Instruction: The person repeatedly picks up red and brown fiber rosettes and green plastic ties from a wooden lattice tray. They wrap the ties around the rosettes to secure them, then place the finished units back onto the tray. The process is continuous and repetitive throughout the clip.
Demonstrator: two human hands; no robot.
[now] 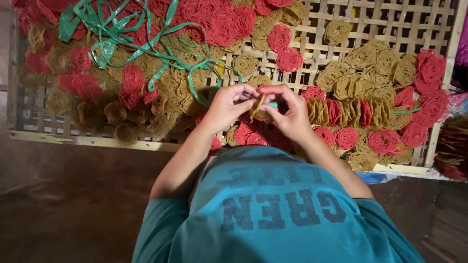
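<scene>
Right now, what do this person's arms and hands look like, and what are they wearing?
Both arms are bare from the short teal sleeves of a T-shirt down. The left hand and right hand wear no gloves; no rings, watch or bracelets show. The shirt has dark block lettering.

The tray [390, 24] is a lattice of split bamboo strips, pale, dry and matt. The red discs [289, 60] and tan discs [336, 31] look like coiled noodle strands, rough and dull. The green strip [122, 34] is thin, glossy plastic.
</scene>
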